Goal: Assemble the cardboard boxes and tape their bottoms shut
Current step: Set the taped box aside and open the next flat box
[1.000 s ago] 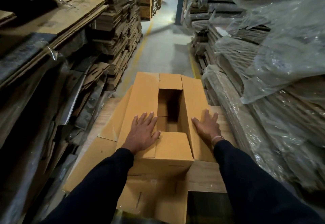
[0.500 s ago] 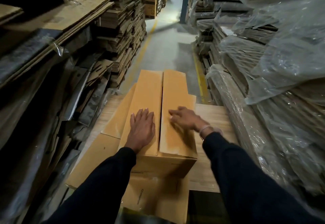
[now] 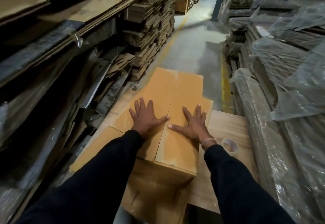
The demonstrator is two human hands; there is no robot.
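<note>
A tan cardboard box stands upside down on a wooden table, its two long bottom flaps folded shut and meeting at a centre seam. My left hand presses flat on the left flap with fingers spread. My right hand lies flat on the right flap, thumb near the seam. A roll of clear tape sits on the table just right of my right wrist. No tape shows on the seam.
A flat cardboard sheet lies under the box at the left. Tall stacks of flattened cartons line the left side, and plastic-wrapped stacks the right. A concrete aisle with yellow lines runs ahead.
The open bottom has been closed: both long flaps came down over the short ones. My right hand turned from sideways to flat on the right flap. The tape roll has come into view.
</note>
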